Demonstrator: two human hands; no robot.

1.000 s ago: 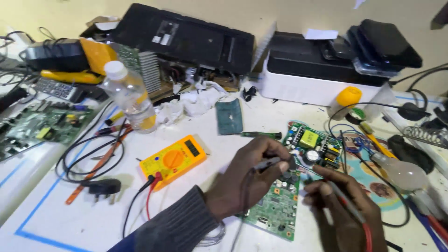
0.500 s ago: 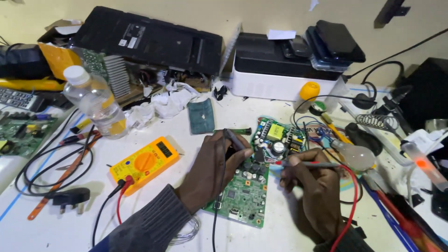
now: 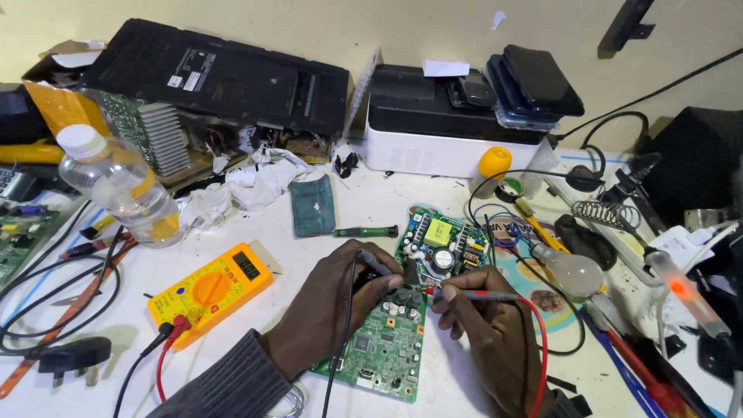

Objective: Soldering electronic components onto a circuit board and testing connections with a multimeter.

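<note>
over same circuit board point(image 3: 387, 340), both probes unmoved

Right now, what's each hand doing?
Left hand: closed on the thin black multimeter probe, tip on the green circuit board.
Right hand: closed on the thin red probe.

A cream-painted wall point(image 3: 387, 31) is seen behind a white worktable point(image 3: 371, 205). Blue tape lines point(image 3: 39, 275) are laid along the table's left part. The scene is evenly lit, with soft shadows.
</note>
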